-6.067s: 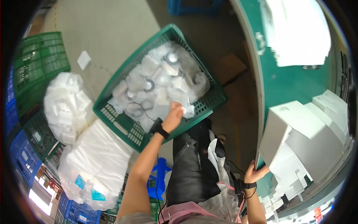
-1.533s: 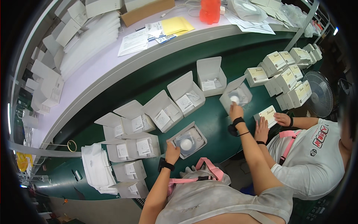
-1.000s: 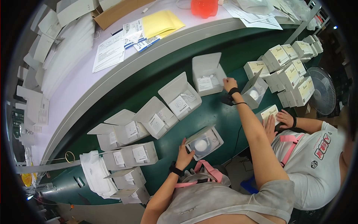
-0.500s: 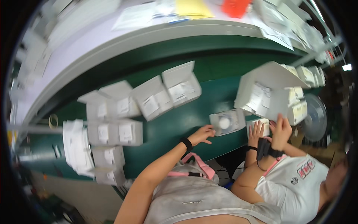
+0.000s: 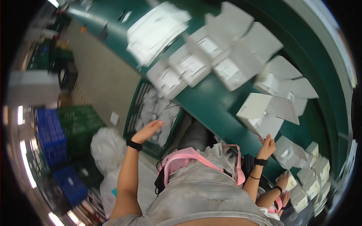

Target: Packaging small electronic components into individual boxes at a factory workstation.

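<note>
My left hand (image 5: pixel 149 131), fingers stretched out and holding nothing, hangs over a green plastic crate (image 5: pixel 132 109) beside the table edge. Inside the crate are whitish, bagged-looking pieces (image 5: pixel 154 113), blurred at this distance. My right hand (image 5: pixel 267 146) pinches the near edge of an open white carton (image 5: pixel 250 106) with its flap raised. A white item with a printed paper (image 5: pixel 260 119) lies inside that carton. Right of my right hand is a pale open container (image 5: pixel 286 152) with a round white part in it.
Several open white cartons (image 5: pixel 192 66) stand on the green table (image 5: pixel 200 107). A pile of white sheets (image 5: pixel 156 32) lies farther along it. At right, a co-worker's hand (image 5: pixel 284 180) touches small boxes. Blue (image 5: pixel 52 130) and green crates (image 5: pixel 81 124) and white plastic bags (image 5: pixel 109 147) stand at left.
The view has swung left, bringing the crate into sight. My left hand has left the tabletop beside a clear packaged item and moved over the crate. My right hand still grips the carton.
</note>
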Action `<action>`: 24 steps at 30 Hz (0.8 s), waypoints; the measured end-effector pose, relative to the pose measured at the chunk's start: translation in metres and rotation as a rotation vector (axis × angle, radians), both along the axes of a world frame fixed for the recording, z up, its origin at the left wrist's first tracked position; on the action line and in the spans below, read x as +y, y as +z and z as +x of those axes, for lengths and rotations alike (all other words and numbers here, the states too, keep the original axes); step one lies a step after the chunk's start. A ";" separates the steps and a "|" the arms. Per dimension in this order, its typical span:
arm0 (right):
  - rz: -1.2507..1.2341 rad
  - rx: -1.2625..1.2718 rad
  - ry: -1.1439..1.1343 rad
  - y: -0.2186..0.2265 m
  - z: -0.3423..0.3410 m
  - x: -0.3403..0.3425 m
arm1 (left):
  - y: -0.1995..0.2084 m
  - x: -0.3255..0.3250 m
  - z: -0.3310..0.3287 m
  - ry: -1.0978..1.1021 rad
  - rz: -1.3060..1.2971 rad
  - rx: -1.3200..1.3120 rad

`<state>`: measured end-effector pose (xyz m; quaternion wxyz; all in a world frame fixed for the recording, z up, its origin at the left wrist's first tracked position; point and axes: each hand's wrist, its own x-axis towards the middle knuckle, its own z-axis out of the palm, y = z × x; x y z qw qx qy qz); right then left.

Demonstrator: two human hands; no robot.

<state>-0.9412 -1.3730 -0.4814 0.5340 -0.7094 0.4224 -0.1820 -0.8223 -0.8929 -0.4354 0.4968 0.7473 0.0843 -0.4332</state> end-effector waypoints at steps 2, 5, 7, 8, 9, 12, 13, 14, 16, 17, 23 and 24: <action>-0.032 -0.027 0.014 -0.020 0.007 0.007 | -0.043 0.089 -0.061 0.096 0.328 0.044; -0.010 -0.040 0.147 -0.046 0.035 0.029 | -0.093 0.246 -0.235 -0.242 0.924 0.438; -0.090 -0.008 0.192 -0.057 0.032 0.025 | -0.099 0.254 -0.332 -0.132 0.740 0.773; -0.121 0.030 0.097 -0.056 0.029 0.037 | -0.091 0.257 -0.373 -0.016 0.569 1.074; -0.158 0.064 0.004 -0.053 0.023 0.050 | -0.088 0.261 -0.393 0.102 0.376 1.361; -0.321 0.184 0.306 -0.043 -0.003 0.079 | -0.109 0.233 -0.403 0.451 -0.022 1.456; -0.325 0.202 0.416 -0.048 -0.002 0.103 | -0.122 0.235 -0.419 0.767 -0.242 1.378; -0.480 0.210 0.607 -0.046 0.013 0.136 | -0.147 0.235 -0.418 0.928 -0.294 1.128; -0.665 0.245 0.829 -0.041 0.051 0.189 | -0.209 0.220 -0.370 1.184 -0.363 0.670; -0.679 0.256 0.877 -0.046 0.070 0.217 | -0.241 0.225 -0.348 1.306 -0.347 0.533; -1.062 0.367 0.837 -0.117 0.090 0.250 | -0.449 0.218 -0.183 -0.213 0.730 0.236; -1.063 0.360 0.821 -0.123 0.092 0.255 | -0.495 0.227 -0.192 -0.171 0.712 0.185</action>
